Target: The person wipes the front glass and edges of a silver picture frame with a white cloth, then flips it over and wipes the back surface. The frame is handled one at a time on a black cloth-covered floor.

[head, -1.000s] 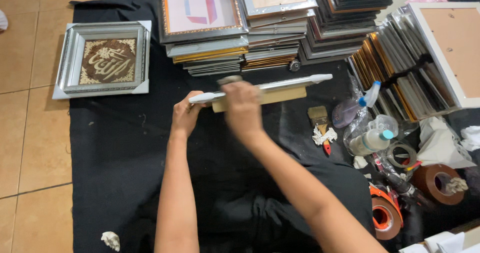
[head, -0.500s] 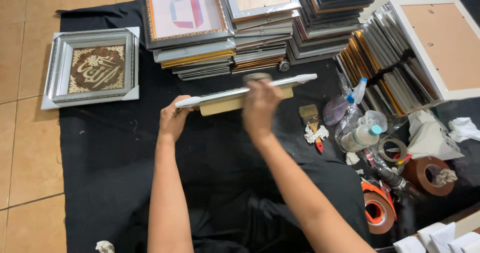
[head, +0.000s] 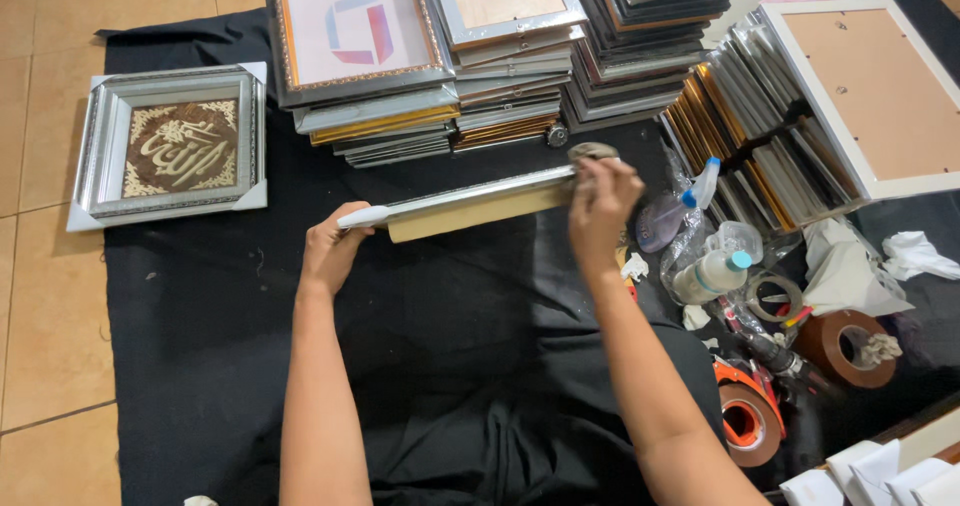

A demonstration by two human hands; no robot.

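Your right hand (head: 600, 201) has slid its cloth (head: 592, 152) to the frame's (head: 465, 204) right end (fingers pressed on it); your left hand (head: 335, 251) pinches the other corner, so that edge looks wiped.

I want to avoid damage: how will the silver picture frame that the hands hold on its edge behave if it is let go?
The silver picture frame stands on its thin edge, so it would probably tip flat. It looks stiff, not floppy. The left hand steadies one end; the right hand presses a cloth on the other. If it is glazed, a fall could crack it.
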